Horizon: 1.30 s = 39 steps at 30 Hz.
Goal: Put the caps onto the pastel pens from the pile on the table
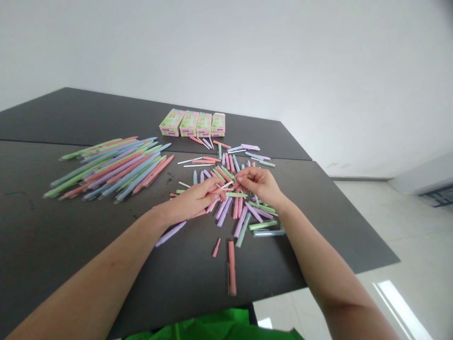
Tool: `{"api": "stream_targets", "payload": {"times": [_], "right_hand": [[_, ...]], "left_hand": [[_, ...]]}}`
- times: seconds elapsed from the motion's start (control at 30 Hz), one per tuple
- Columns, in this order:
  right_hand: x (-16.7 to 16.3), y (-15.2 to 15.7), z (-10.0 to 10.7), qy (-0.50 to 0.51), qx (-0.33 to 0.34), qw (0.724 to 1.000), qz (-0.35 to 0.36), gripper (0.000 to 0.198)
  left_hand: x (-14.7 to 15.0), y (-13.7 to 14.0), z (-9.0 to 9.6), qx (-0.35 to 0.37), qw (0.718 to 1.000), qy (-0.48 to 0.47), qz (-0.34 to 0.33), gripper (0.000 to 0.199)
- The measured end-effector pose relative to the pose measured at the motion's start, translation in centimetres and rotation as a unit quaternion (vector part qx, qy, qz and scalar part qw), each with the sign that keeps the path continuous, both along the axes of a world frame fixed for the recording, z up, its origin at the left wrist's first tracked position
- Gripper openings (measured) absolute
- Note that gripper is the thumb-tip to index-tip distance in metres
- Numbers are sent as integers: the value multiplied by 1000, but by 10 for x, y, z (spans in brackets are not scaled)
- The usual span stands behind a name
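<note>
Over a loose pile of pastel pen parts, my left hand [198, 196] is closed with a thin white pen refill [227, 185] sticking out from its fingers. A light green pen part [236, 194] lies just by those fingertips; whether it is held I cannot tell. My right hand [260, 184] is pinched close to the refill's far end, and what is between its fingertips is too small to make out. Around both hands lie purple barrels [224, 211], pink barrels and green barrels [263, 225]. Nearer me are a pink barrel [232, 269] and a short pink tip piece [216, 248].
To the left lies a heap of long pastel pens [113, 165]. Several green and pink boxes [189, 123] stand in a row at the back. More white refills [198, 165] are scattered beyond my left hand. The dark table [339, 226] ends at the right, above a tiled floor.
</note>
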State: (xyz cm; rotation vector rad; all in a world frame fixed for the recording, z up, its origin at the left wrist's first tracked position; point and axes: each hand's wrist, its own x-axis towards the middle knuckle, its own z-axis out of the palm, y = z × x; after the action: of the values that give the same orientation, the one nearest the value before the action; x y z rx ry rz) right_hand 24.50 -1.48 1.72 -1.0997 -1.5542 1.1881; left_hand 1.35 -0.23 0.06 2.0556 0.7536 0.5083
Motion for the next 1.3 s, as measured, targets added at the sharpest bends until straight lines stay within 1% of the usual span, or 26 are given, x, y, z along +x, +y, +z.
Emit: {"api": "stream_targets", "payload": {"times": [0.1, 0.37, 0.6, 0.7, 0.8, 0.9, 0.97, 1.03, 1.13, 1.2, 1.3], "right_hand": [[-1, 0, 0, 0, -12, 1000, 2, 32], [-4, -1, 1, 14, -11, 1000, 4, 32], [-2, -2, 4, 29, -11, 999, 9, 32], [4, 1, 4, 28, 1, 1000, -10, 33], [12, 8, -1, 9, 24, 998, -65, 27], [18, 15, -11, -58, 57, 989, -122, 19], [20, 18, -18, -145, 98, 975, -138, 13], [20, 18, -22, -249, 150, 949, -119, 15], [18, 16, -24, -363, 201, 908, -55, 21], [16, 15, -25, -395, 205, 895, -28, 22], [16, 16, -26, -419, 194, 887, -12, 20]], "left_hand": [[1, 0, -1, -3, 1000, -1, 4, 25], [2, 1, 2, 7, 999, -17, 31, 20], [2, 4, 2, 12, 997, -51, 59, 21], [1, 4, 3, 9, 995, -61, 73, 24], [-1, 6, 2, 16, 993, -71, 89, 26], [-3, 8, -1, 37, 989, -79, 117, 28], [-4, 10, -2, 54, 986, -83, 136, 30], [-4, 11, -2, 71, 983, -81, 147, 31], [-4, 11, -1, 88, 982, -76, 150, 32], [-3, 10, 0, 90, 982, -76, 148, 32], [-2, 9, 1, 92, 982, -77, 145, 31]]}}
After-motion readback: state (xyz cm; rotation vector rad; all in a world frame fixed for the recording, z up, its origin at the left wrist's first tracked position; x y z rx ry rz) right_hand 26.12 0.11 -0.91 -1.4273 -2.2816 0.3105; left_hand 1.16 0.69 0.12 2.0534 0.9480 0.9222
